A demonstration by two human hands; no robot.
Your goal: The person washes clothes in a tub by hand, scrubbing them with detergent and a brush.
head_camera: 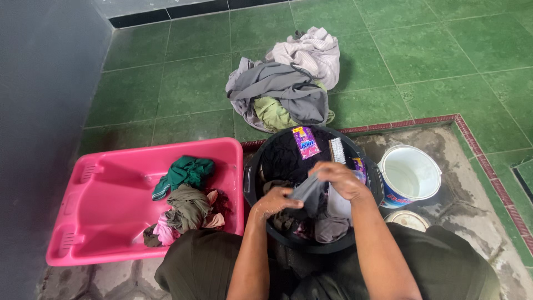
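We're in a home wash area, prob. a back laundry corner: green floor tiles (183,83) w/ a sunken cement wash bay (472,194), a black basin (311,244) of wet clothes, a pink plastic tub (100,211), a white bucket (409,175), detergent sachets (306,141), a scrub brush (337,150) & a dirty-clothes pile (288,83).

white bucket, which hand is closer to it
Right. The right hand grips grey cloth over the black basin, just left of the white bucket. The left hand sits farther away, on the basin's pink-tub side.
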